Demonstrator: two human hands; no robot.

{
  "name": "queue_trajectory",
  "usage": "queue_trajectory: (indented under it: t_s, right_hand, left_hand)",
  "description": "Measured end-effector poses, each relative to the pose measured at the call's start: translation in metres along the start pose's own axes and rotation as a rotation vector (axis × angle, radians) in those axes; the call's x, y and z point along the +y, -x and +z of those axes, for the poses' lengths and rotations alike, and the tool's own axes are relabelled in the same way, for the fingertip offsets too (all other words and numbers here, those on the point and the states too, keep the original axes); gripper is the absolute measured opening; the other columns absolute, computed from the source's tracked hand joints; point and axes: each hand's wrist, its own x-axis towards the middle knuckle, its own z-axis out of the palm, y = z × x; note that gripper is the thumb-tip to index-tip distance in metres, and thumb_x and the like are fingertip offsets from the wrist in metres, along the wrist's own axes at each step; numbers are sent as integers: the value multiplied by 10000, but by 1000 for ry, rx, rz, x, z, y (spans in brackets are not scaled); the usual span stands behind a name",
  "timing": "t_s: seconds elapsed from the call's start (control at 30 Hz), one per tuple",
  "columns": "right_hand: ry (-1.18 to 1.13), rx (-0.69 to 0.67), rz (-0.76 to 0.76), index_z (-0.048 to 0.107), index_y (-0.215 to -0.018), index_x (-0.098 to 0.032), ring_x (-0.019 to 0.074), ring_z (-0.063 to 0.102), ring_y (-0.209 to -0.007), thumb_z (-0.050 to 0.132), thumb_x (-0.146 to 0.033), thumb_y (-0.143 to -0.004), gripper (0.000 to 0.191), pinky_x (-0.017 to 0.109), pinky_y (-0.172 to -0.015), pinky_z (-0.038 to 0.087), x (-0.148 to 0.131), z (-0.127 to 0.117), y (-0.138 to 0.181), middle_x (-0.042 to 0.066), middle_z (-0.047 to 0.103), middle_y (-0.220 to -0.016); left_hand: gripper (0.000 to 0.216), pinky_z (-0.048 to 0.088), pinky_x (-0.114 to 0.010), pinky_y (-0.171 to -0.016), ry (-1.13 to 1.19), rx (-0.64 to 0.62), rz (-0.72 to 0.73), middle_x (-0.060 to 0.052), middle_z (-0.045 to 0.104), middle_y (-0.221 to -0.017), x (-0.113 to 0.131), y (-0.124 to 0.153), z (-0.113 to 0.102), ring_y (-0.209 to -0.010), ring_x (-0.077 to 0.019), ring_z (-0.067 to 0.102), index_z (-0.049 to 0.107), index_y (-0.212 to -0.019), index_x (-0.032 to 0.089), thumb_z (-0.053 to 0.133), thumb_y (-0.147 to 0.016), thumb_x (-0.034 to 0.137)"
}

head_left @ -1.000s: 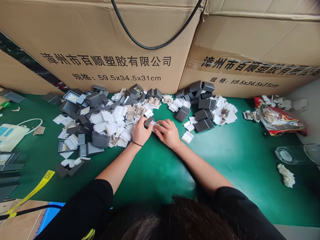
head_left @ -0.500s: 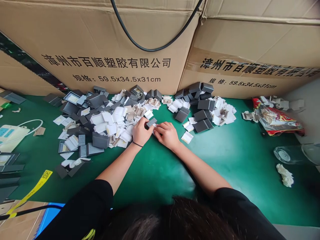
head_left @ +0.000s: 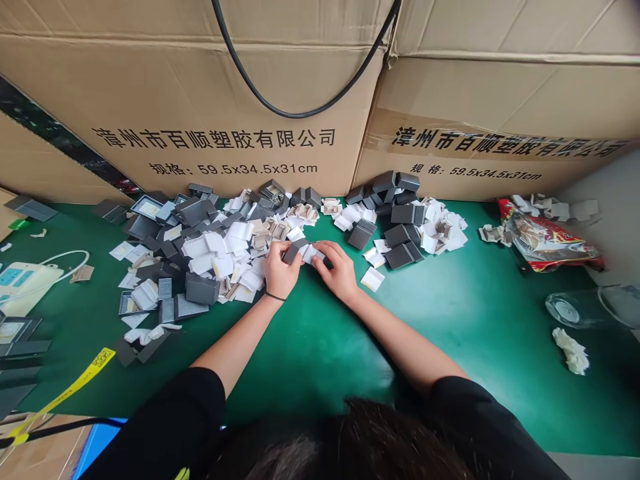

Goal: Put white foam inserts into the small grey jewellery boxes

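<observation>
Between my two hands is a small dark grey box (head_left: 295, 249), parted so that its white inner piece (head_left: 309, 253) shows in the middle. My left hand (head_left: 281, 272) grips the grey left part with thumb and fingers. My right hand (head_left: 339, 272) pinches the right part, whose end is partly hidden by the fingers. Left of my hands lies a heap of dark grey boxes (head_left: 202, 288) mixed with white folded card pieces (head_left: 205, 249). Beyond my right hand sits a smaller group of grey boxes (head_left: 403, 254) with more white pieces (head_left: 373, 279).
Large cardboard cartons (head_left: 225, 87) line the back of the green table (head_left: 320, 347). A black cable (head_left: 300, 115) hangs in front. On the right are a red snack bag (head_left: 550, 233), a clear cup (head_left: 570, 310) and crumpled tissue (head_left: 571, 351); a power strip (head_left: 27, 287) lies left.
The grey box has been parted wider, so more of its white inside and a grey right part show. My hands stay in nearly the same place; the camera view has tilted slightly upward.
</observation>
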Motion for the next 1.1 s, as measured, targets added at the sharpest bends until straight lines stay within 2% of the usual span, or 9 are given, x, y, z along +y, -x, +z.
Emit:
queue_trajectory:
  t_s: [0.17, 0.37, 0.53, 0.67, 0.77, 0.97, 1.1]
  right_hand:
    - [30, -12, -33, 575, -1065, -208, 179, 584, -1033, 428, -257, -902, 225, 312, -889, 495, 5, 1, 0, 90, 611, -1096]
    - [191, -100, -9, 579, -1078, -210, 181, 596, -982, 391, -216, -903, 257, 294, -816, 503, 5, 2, 1, 73, 614, -1123]
    - [347, -124, 4, 619, -879, -215, 204, 576, -933, 463, -342, -892, 201, 314, -708, 497, 4, 2, 2, 55, 638, -1091]
    - [336, -149, 14, 615, -796, -217, 194, 567, -933, 473, -374, -891, 232, 316, -723, 490, 6, 2, 2, 42, 637, -1112]
    - [308, -156, 33, 618, -801, -219, 186, 567, -937, 444, -371, -907, 254, 314, -750, 487, 5, 3, 3, 39, 637, -1118]
    - [326, -254, 23, 612, -898, -209, 192, 566, -932, 389, -297, -927, 242, 318, -775, 477, 1, 4, 2, 47, 662, -1051]
    - [356, -228, 93, 596, -978, -210, 201, 559, -927, 433, -324, -911, 211, 312, -725, 472, -1, 3, 2, 46, 660, -1048]
  left_hand:
    - [208, 531, -252, -601, -20, -37, 0, -47, 593, -976, -2, 1, 0, -745, -141, 624, 481, -847, 192, 620, -730, 292]
    - [177, 521, -293, -715, -160, -73, 41, -28, 613, -883, -3, 0, -1, -790, -160, 620, 487, -820, 202, 623, -716, 245]
    - [165, 485, -312, -781, -301, -68, 155, -34, 628, -856, 2, 1, 0, -842, -180, 609, 489, -790, 204, 617, -688, 181]
    - [179, 467, -307, -749, -389, -33, 202, -22, 618, -804, 2, 1, -1, -780, -175, 594, 470, -752, 202, 622, -665, 165]
    - [204, 460, -298, -721, -409, -11, 221, -11, 591, -773, 0, 0, -1, -750, -166, 575, 445, -730, 203, 630, -651, 170]
    - [233, 457, -290, -700, -371, 9, 193, 3, 533, -755, -6, -2, -1, -730, -149, 539, 414, -719, 210, 631, -637, 187]
    - [234, 458, -288, -695, -326, 19, 171, 4, 525, -762, -8, -4, 0, -735, -147, 535, 413, -728, 211, 624, -632, 182]
